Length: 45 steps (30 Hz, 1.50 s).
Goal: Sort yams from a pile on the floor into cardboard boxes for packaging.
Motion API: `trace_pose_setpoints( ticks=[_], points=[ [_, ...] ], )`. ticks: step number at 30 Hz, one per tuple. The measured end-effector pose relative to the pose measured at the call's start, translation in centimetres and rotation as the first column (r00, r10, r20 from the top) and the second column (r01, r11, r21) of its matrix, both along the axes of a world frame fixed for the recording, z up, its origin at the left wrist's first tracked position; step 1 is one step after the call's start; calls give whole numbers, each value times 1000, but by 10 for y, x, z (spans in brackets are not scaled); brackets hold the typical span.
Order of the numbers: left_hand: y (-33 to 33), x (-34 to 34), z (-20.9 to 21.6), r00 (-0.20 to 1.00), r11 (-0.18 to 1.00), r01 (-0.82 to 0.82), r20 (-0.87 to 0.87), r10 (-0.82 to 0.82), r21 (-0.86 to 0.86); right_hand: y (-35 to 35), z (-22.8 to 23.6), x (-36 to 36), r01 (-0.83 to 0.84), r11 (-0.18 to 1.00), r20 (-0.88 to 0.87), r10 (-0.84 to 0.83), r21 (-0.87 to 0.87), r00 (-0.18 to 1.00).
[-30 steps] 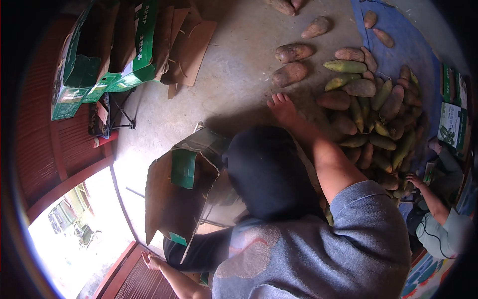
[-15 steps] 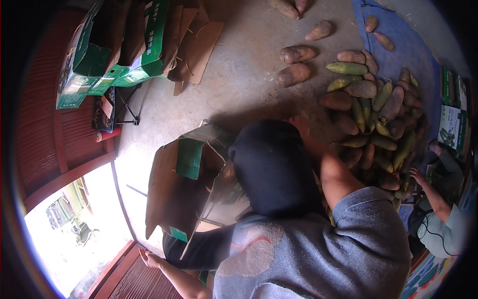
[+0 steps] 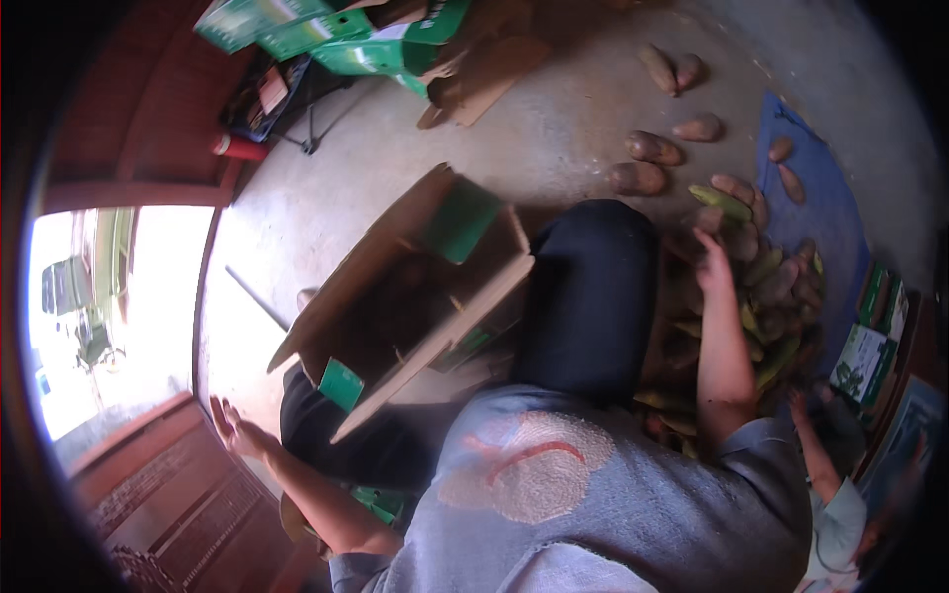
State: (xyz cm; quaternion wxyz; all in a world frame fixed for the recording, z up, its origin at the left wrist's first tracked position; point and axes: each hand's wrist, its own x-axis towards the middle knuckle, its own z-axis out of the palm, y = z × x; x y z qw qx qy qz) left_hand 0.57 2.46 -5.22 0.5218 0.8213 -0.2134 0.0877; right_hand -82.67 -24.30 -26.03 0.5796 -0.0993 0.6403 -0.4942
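Note:
My left hand [image 3: 240, 432] is raised at the lower left, its fingers spread and nothing in it. Bent at the elbow, my right arm reaches to the right of my dark-trousered knee. My right hand [image 3: 712, 265] hovers over the near-left edge of a pile of plump, long vegetables [image 3: 776, 287], some brownish, some green, resembling large cucumbers. Its fingers are apart and slightly blurred, with nothing visible in them. Between my legs an open cardboard box [image 3: 395, 282] with green flaps stands tilted; its dark inside hides what it contains.
Green cardboard boxes [image 3: 376, 49] stand at the upper left, beside a red cylinder [image 3: 240, 148]. Several brownish vegetables [image 3: 652, 148] lie loose on the concrete floor. A blue sheet [image 3: 835, 212] spreads under the pile. Another person's arm [image 3: 813, 450] shows at the right, near more boxes [image 3: 870, 346].
The view has swung, shifting the scene. My right hand, earlier down beyond my knee, is now up over the pile's edge. My left hand is raised with fingers more spread. The box looks turned.

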Motion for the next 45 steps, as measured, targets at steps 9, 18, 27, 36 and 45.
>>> trace_pose_setpoints(
  ticks=[9, 18, 27, 36, 45],
  points=[
    [-61, -27, 43, 625, 663, 747, -296, -722, -40, -74, 309, 247, -818, 365, -479, 675, -445, 562],
    [-69, -21, 19, 438, 456, 888, -401, -804, 56, -8, 270, 561, -550, -770, -628, 259, 324, -733],
    [-75, -23, 25, 447, 434, 894, -310, -839, 116, 4, 129, 610, 49, -756, -185, -222, 652, -957],
    [-85, -27, 29, 426, 413, 904, -306, -852, 108, 5, 145, 598, -53, -829, -296, -139, 557, -945],
    [-75, -31, 14, 384, 411, 911, -409, -828, 23, -11, 267, 535, -606, -771, -712, 314, 194, -628]
  ],
)
